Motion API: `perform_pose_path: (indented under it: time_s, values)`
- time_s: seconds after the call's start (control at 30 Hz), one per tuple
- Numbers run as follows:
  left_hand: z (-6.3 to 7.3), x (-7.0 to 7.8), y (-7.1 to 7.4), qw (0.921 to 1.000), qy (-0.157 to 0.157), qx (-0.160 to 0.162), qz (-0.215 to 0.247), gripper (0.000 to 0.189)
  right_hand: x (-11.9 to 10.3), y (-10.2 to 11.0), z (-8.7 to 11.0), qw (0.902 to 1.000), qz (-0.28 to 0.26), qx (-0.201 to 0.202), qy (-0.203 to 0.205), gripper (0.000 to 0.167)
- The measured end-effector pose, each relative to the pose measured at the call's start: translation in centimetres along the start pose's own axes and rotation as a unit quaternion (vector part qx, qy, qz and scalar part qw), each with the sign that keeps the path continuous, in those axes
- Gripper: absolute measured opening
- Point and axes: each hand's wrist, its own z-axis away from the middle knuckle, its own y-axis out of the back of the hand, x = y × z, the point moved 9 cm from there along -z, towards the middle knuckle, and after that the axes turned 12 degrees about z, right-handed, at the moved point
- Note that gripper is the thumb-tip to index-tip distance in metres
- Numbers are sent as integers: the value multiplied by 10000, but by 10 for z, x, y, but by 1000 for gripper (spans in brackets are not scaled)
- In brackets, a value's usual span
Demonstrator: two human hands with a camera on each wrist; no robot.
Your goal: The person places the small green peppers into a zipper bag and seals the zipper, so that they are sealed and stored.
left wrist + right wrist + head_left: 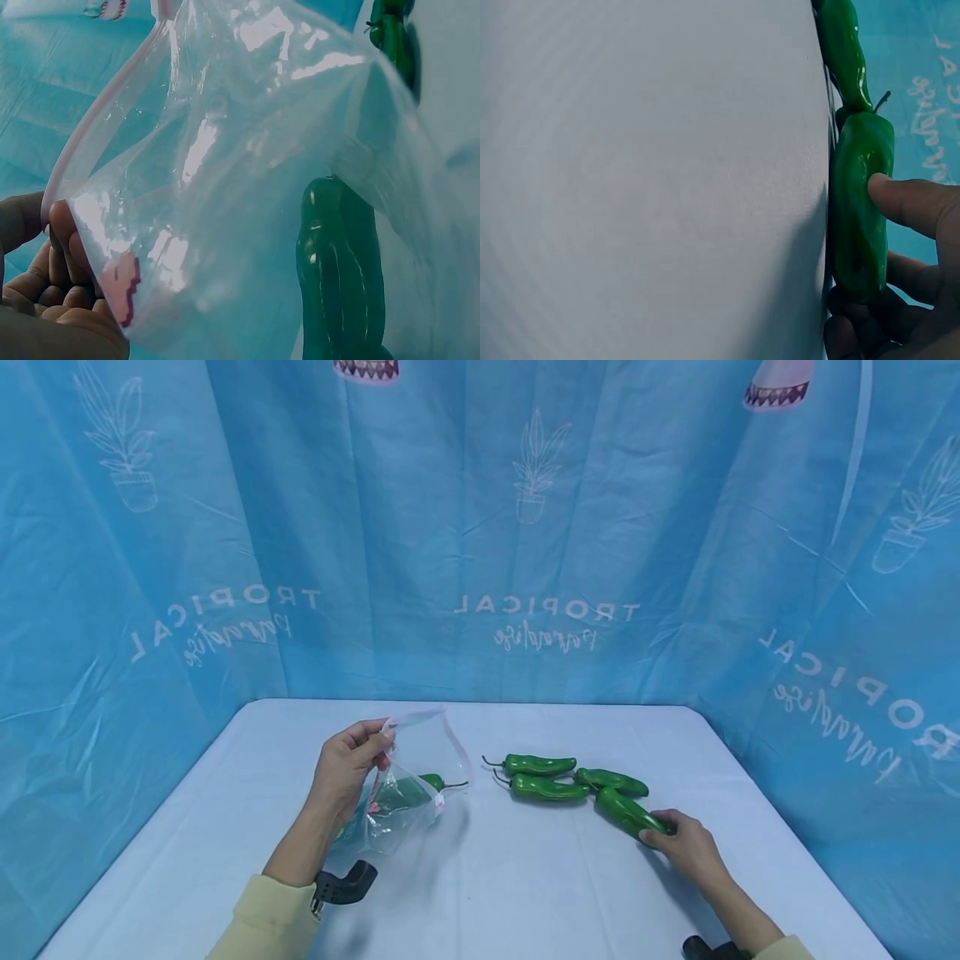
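Note:
My left hand (351,762) pinches the pink-edged rim of a clear zip bag (420,747), holding it up with its mouth spread. A green chili pepper (405,795) shows in or behind the bag's lower part, its stem pointing right; the left wrist view shows a pepper (341,270) through the plastic. At the right, my right hand (688,846) grips the near end of another green pepper (626,812), thumb on its side and fingers round its tip, as the right wrist view shows. That pepper's stem end lies against the other peppers.
Three more green peppers lie grouped mid-table: one at the back (540,765), one in front of it (549,788), one to the right (611,781). The white table (525,885) is backed by a blue printed curtain (420,527) on three sides.

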Motion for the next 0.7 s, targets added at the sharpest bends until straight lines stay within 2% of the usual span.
perform_pose_path:
  time_s: [0.33, 0.7]
  values:
    - [0, -1, 0, 10000, 16, -17, 61, 41, 8, -4, 0, 9998, 28, -12, -214, 57]
    - [0, -1, 1, 10000, -23, -23, 44, 40, 8, -2, 2, 9996, -132, 132, -228, 49]
